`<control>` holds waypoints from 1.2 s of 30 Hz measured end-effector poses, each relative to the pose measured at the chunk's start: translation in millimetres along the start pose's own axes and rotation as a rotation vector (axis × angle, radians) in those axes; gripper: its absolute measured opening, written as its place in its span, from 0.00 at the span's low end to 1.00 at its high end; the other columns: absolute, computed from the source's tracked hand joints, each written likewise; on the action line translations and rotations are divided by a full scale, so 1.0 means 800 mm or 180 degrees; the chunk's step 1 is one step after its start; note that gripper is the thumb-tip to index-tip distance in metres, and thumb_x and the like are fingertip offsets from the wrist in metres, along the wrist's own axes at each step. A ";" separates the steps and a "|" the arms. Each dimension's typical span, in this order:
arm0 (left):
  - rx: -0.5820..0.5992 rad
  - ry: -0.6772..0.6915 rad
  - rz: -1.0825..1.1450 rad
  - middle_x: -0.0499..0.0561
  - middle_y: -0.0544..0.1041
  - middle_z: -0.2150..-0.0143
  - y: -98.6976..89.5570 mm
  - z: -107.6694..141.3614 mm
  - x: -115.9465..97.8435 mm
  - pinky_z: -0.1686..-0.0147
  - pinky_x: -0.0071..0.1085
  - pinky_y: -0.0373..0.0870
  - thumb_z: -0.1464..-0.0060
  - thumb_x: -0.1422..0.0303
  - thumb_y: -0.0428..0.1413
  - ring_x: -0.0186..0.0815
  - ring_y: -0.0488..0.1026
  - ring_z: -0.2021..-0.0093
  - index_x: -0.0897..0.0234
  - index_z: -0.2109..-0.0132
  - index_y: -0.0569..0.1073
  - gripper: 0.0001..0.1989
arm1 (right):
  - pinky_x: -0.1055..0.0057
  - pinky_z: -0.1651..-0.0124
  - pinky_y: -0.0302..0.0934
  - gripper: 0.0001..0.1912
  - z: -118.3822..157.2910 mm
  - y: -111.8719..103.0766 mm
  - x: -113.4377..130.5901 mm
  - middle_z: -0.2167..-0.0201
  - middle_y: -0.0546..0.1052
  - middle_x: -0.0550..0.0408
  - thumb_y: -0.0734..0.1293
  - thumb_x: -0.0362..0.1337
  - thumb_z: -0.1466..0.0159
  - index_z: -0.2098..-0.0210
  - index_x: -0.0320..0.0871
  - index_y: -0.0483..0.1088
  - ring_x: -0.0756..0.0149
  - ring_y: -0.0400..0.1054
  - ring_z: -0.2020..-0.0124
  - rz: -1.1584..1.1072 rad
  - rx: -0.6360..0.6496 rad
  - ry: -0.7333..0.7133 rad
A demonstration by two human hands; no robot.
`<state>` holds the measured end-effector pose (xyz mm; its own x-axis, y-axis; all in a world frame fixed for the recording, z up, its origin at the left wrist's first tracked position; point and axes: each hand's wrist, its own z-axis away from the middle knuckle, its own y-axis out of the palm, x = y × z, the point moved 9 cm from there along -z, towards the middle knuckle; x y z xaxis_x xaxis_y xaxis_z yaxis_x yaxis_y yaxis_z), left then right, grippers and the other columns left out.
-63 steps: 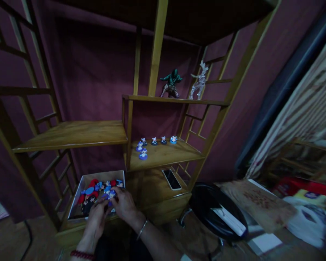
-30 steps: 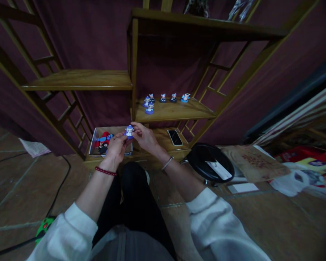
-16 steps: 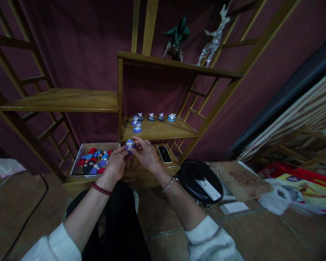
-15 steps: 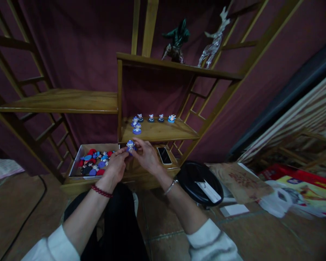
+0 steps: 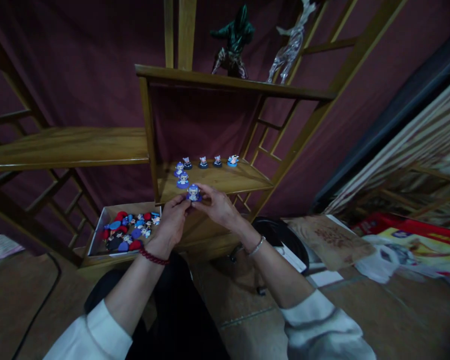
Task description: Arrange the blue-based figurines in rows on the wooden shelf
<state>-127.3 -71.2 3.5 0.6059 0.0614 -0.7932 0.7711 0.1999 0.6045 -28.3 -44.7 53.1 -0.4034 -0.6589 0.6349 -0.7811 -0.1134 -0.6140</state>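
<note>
A small purple-and-white figurine (image 5: 194, 193) is upright between both hands, just in front of the shelf edge. My right hand (image 5: 219, 207) pinches its right side with thumb and finger. My left hand (image 5: 173, 220) has its fingertips closed on the left of its base. Behind it on the wooden shelf (image 5: 225, 186) stand two similar purple figurines, the nearer one (image 5: 182, 180) close to the held one. Several more figurines form a row at the back, with a blue-and-white one (image 5: 233, 160) at the right end.
A white box (image 5: 96, 235) of mixed red, blue and black pieces sits at lower left. Above are a green-and-bronze statue (image 5: 234, 42) and a clear deer figure (image 5: 290, 47). A black round object (image 5: 298, 245) and a plastic bag (image 5: 377, 260) lie right.
Both hands have moved right and slightly up with the figurine, to the shelf's front edge. The view has shifted, and the phone below the shelf is now hidden.
</note>
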 end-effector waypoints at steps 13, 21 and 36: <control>0.0454 0.0045 -0.0205 0.49 0.74 0.71 0.078 -0.044 0.020 0.61 0.29 0.67 0.59 0.79 0.50 0.29 0.70 0.69 0.67 0.71 0.71 0.07 | 0.68 0.56 0.64 0.22 -0.028 -0.063 -0.057 0.61 0.75 0.54 0.68 0.36 0.47 0.52 0.44 0.66 0.66 0.70 0.62 0.0232 -0.0126 -0.0109; 0.0423 0.0217 -0.0544 0.49 0.75 0.70 0.083 -0.071 0.026 0.57 0.30 0.65 0.59 0.80 0.48 0.30 0.70 0.65 0.67 0.70 0.71 0.09 | 0.67 0.55 0.66 0.23 -0.057 -0.056 -0.106 0.63 0.75 0.54 0.68 0.37 0.47 0.52 0.43 0.64 0.67 0.70 0.62 -0.0358 0.0016 0.0075; 0.0341 0.1562 -0.3206 0.54 0.69 0.52 0.099 -0.067 0.004 0.49 0.34 0.61 0.56 0.79 0.48 0.36 0.66 0.52 0.65 0.55 0.70 0.19 | 0.74 0.59 0.67 0.24 -0.116 -0.027 -0.136 0.62 0.75 0.53 0.65 0.22 0.50 0.54 0.41 0.66 0.70 0.70 0.63 -0.0249 0.0191 0.0275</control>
<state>-75.2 -2.5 44.8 -0.4270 0.3021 -0.8523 0.8925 0.2920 -0.3437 -12.0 98.9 40.6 -0.3840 -0.5800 0.7185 -0.7830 -0.2079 -0.5862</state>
